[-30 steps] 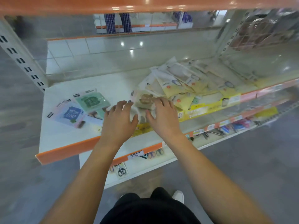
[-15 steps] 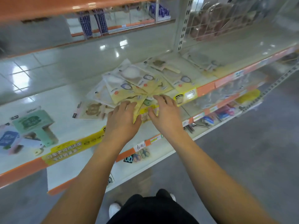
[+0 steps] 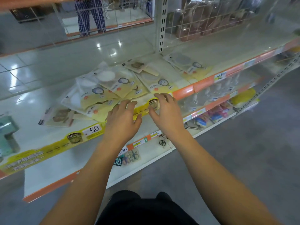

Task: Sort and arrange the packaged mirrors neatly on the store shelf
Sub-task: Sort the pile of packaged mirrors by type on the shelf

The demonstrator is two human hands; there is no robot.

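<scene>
1. Hands first: my left hand (image 3: pixel 121 120) hovers palm down at the front lip of the shelf (image 3: pixel 32 114), fingers spread and relaxed, holding nothing; its fingertips reach the near edge of the yellow packets.
2. My right hand (image 3: pixel 165 111) is just beside it, also loose and spread, gripping nothing, its fingers over the yellow price strip (image 3: pixel 48 153) that runs along the shelf edge. Whether the fingertips actually touch the strip I cannot tell.
3. Packaged mirrors (image 3: pixel 103 95) lie in a loose, overlapping fan on the shelf right ahead of my hands: yellow cards with round mirrors under clear film, tilted at different angles.
4. A second small stack of the same yellow packets (image 3: pixel 188 65) sits farther right, near the slotted upright post (image 3: pixel 160 25).
5. A tan packet with a handle shape (image 3: pixel 141 67) lies behind the fan, and a similar tan packet (image 3: pixel 58 116) lies flat to the left of it, partly under the yellow ones.
6. At the far left edge a green packaged item (image 3: pixel 8 132) rests on the shelf, blurred.
7. A price tag reading 5.0 (image 3: pixel 93 129) sits on the strip left of my left wrist.
8. Small scissors (image 3: pixel 162 142) lie on the lower shelf, below my right wrist.
</scene>
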